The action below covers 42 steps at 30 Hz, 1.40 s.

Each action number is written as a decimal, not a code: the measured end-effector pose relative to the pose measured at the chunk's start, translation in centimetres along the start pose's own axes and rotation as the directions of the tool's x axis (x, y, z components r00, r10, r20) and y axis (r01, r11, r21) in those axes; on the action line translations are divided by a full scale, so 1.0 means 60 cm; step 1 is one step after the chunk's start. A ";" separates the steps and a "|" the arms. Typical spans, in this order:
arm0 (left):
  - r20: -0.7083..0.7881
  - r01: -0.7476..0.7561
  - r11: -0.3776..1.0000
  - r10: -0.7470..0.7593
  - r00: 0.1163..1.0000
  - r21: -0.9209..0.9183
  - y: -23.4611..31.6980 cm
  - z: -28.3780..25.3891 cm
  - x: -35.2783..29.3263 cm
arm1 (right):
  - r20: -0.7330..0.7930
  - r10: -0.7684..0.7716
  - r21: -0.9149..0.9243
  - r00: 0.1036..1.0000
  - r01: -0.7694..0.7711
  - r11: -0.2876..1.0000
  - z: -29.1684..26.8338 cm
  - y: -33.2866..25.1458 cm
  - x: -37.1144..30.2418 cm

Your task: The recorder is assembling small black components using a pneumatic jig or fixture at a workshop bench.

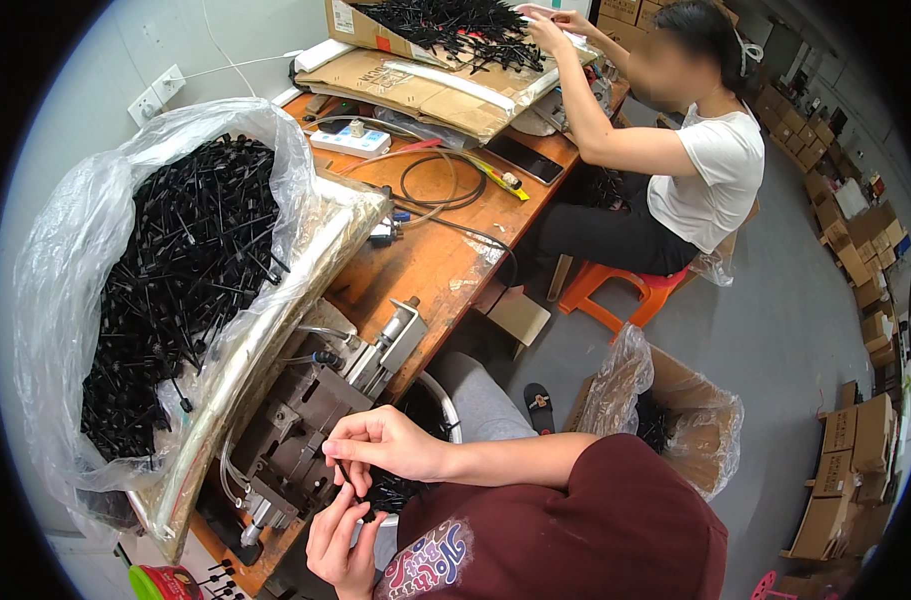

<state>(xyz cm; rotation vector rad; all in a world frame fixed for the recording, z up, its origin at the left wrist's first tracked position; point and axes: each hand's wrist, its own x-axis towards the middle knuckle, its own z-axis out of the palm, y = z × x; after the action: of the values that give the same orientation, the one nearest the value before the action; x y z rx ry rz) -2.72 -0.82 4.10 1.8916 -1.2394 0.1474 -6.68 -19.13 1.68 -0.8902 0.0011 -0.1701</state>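
1. Pinching a small black plastic part (347, 470) between thumb and forefinger, the right hand (380, 443) is hovering at the near edge of the bench; its other fingers are curling loosely inward.
2. Rising from below, the left hand (337, 540) is closing its fingertips toward the same part; whether it is actually gripping it I cannot tell.
3. Sitting just left of both hands, a grey metal press fixture (305, 420) with a pneumatic cylinder (395, 335) and thin air hoses is occupying the near end of the orange workbench (425, 260).
4. Filling the left of the scene, a large clear plastic bag (165, 290) is holding a heap of long-stemmed black plastic parts (175, 270); judging by that bulk, most of the stock is waiting to be handled.
5. Standing on the floor at the right, a bag-lined cardboard box (675, 410) is holding only a shallow layer of dark parts, so the work appears to be at an early stage.
6. Lying along the far bench are looped cables (440, 185), a white power strip (350, 140) and a dark phone (525, 160).
7. Sitting on an orange stool (625, 290) at the far right, a co-worker in a white shirt (715, 170) is reaching into a second carton of black parts (445, 30).
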 end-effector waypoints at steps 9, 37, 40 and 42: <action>-0.008 0.048 0.999 -0.049 0.999 -0.018 0.000 0.000 -0.007 | 0.001 0.017 -0.011 1.000 -0.017 1.000 0.003 0.003 -0.001; -0.149 0.103 0.926 -0.051 0.988 0.363 -0.099 0.066 -0.026 | -0.070 -0.174 -0.689 0.982 0.078 0.721 0.026 -0.015 -0.018; -0.128 0.116 0.898 -0.068 0.989 0.424 -0.098 0.069 -0.017 | -0.058 -0.177 -0.715 0.983 0.083 0.694 0.019 -0.011 -0.021; -0.137 0.116 0.889 -0.061 0.989 0.443 -0.101 0.070 -0.007 | -0.049 -0.181 -0.738 0.982 0.087 0.669 0.016 -0.009 -0.023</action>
<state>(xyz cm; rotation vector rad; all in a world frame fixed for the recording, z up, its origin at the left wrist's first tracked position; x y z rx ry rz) 0.50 -2.53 -2.31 2.2930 -1.0978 0.5331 -8.08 -18.54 2.59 -1.7026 0.1249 -0.3785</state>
